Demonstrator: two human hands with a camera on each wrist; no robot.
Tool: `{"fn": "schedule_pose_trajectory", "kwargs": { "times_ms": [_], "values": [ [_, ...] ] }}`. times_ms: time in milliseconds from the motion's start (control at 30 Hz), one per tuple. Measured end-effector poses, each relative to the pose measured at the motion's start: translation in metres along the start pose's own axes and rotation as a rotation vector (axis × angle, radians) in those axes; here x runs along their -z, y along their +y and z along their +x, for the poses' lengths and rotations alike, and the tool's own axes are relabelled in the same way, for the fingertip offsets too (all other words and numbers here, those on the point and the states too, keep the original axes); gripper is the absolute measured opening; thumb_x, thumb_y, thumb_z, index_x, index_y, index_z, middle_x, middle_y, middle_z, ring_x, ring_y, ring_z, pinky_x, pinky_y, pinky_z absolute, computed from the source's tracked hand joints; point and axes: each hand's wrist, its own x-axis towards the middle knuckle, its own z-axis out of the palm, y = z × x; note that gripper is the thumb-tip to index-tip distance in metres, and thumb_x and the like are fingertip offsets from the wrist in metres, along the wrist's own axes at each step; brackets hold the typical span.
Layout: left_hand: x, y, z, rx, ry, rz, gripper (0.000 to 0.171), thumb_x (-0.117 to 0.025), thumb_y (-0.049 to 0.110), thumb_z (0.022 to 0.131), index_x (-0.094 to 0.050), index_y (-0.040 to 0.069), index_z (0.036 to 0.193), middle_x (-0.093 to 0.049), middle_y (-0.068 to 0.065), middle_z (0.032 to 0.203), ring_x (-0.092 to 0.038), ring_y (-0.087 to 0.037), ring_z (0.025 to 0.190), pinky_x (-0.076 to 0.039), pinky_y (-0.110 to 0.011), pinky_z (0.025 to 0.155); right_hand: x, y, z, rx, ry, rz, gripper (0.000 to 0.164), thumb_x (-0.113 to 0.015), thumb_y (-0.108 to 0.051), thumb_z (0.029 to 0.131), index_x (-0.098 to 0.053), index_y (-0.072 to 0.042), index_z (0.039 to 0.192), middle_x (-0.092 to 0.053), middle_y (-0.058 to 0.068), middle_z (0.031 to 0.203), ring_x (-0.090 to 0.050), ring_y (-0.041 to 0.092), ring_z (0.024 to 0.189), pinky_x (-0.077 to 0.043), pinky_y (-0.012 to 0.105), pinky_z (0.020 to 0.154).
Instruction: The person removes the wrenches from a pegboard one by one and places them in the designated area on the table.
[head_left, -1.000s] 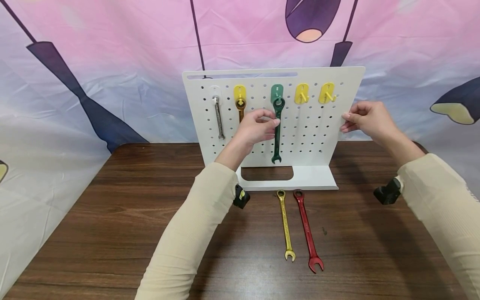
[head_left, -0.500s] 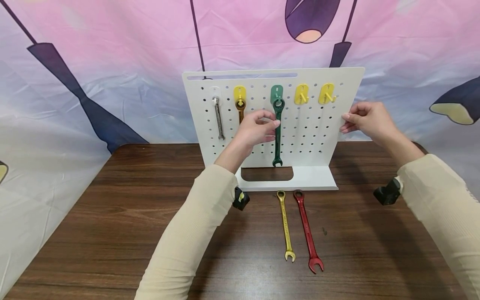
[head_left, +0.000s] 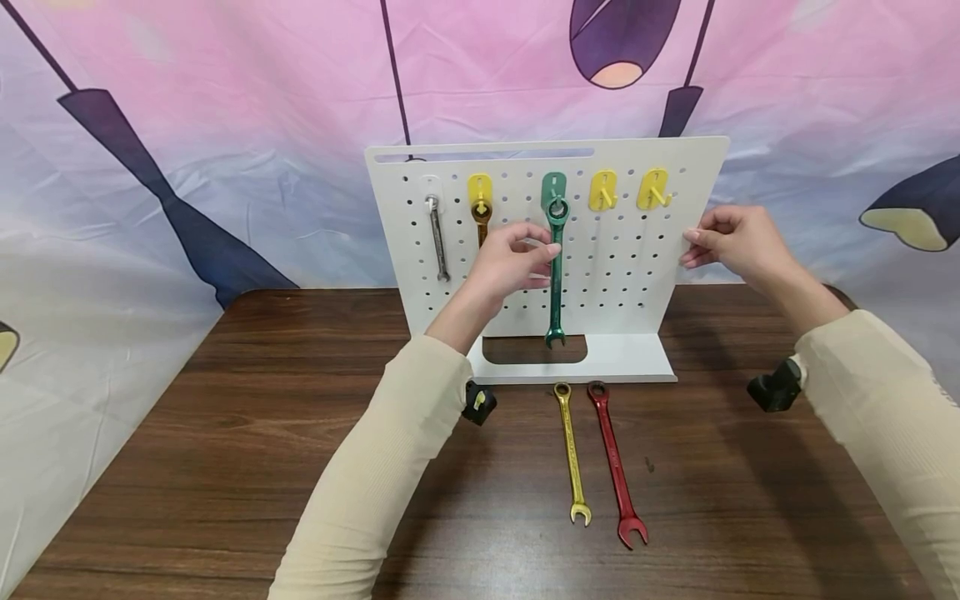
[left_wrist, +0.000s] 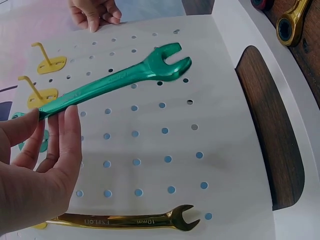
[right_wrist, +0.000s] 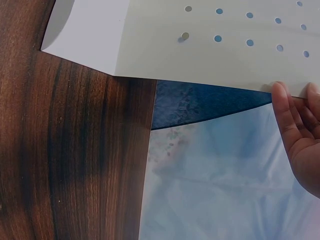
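My left hand (head_left: 513, 262) pinches the shank of a green combination wrench (left_wrist: 115, 82) between thumb and fingers. The ring end of this wrench is at the green hook (head_left: 553, 185) on a white pegboard (head_left: 615, 283), and its open jaw hangs lower, tilted away from the board. At the board's right edge, my right hand (head_left: 742, 242) grips the rim with thumb and fingertips. A bronze-gold wrench (left_wrist: 125, 221) hangs from a yellow hook to the left, partly behind my left hand in the head view. Further left hangs a small silver wrench (head_left: 438, 237) on a white hook.
A yellow-gold wrench (head_left: 572, 454) and a longer red wrench (head_left: 617, 462) lie on the brown wooden table (head_left: 285, 417) before the board's base. Two bare yellow hooks (head_left: 603, 190) sit right of the green one. A printed cloth (head_left: 262, 167) hangs behind.
The lower end of the green wrench has swung outward from the board and appears lower, with its ring end still at the hook. My right hand has stayed on the board's edge.
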Motion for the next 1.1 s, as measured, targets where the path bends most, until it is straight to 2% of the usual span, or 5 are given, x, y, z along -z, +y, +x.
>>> {"fn": "schedule_pose_trajectory", "kwargs": {
  "times_ms": [300, 667, 1100],
  "values": [
    [0.0, 0.002, -0.005, -0.008, -0.018, -0.001, 0.012, -0.059, 0.008, 0.09, -0.057, 0.001, 0.099, -0.06, -0.012, 0.093, -0.062, -0.022, 0.077, -0.058, -0.03, 0.069, -0.001, 0.0, 0.0, 0.003, -0.003, 0.017, 0.02, -0.057, -0.009, 0.09, -0.056, 0.011, 0.084, -0.064, -0.001, 0.063, -0.064, 0.012, 0.055, -0.057, 0.026, 0.058],
    [-0.001, 0.006, -0.01, -0.007, -0.02, -0.028, 0.014, -0.059, 0.008, 0.089, -0.057, 0.001, 0.101, -0.06, -0.012, 0.091, -0.062, -0.021, 0.075, -0.058, -0.028, 0.066, -0.001, 0.0, 0.001, -0.009, -0.008, -0.006, 0.022, -0.057, -0.01, 0.09, -0.055, 0.012, 0.088, -0.065, -0.001, 0.064, -0.064, 0.013, 0.056, -0.057, 0.024, 0.059],
    [0.0, 0.011, -0.013, -0.037, -0.02, -0.066, 0.011, -0.06, 0.007, 0.088, -0.058, 0.001, 0.098, -0.061, -0.012, 0.088, -0.061, -0.019, 0.072, -0.058, -0.029, 0.067, 0.0, 0.0, 0.0, -0.007, -0.01, -0.01, 0.023, -0.057, -0.01, 0.09, -0.055, 0.012, 0.088, -0.065, -0.001, 0.065, -0.064, 0.012, 0.056, -0.057, 0.025, 0.059]
  ]
}}
